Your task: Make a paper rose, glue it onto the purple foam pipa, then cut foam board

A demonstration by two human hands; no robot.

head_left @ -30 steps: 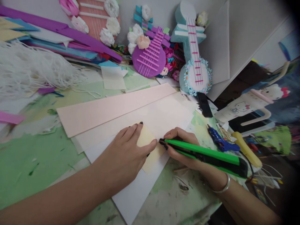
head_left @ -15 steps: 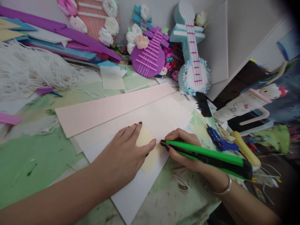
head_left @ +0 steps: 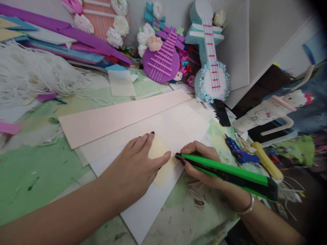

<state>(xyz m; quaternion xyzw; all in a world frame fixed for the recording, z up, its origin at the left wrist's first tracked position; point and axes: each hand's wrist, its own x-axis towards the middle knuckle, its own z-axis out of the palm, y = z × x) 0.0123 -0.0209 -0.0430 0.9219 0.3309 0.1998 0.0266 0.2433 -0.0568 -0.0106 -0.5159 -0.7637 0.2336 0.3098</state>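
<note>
My left hand [head_left: 139,161] lies with its fingers apart, pressing down on a small pale yellow piece of sheet [head_left: 157,147]. In my right hand [head_left: 200,160] is a green and black utility knife [head_left: 227,170], gripped near its front. The knife's black tip reaches the right edge of the yellow piece, close to my left thumb; the blade itself is too small to make out. Under the yellow piece are a cream sheet [head_left: 176,117] and a white sheet [head_left: 143,217]. A long pale pink strip [head_left: 122,117] lies just beyond them.
Instrument-shaped crafts, one purple [head_left: 162,64] and one light blue [head_left: 211,81], stand at the back. White cord [head_left: 33,71] is heaped at left. On the right are a blue glue gun [head_left: 238,149], a yellow-handled tool [head_left: 267,161] and a white tumbler [head_left: 263,114].
The rear end of the utility knife has swung slightly down and right with my right wrist. My left hand stays nearly still on the yellow piece.
</note>
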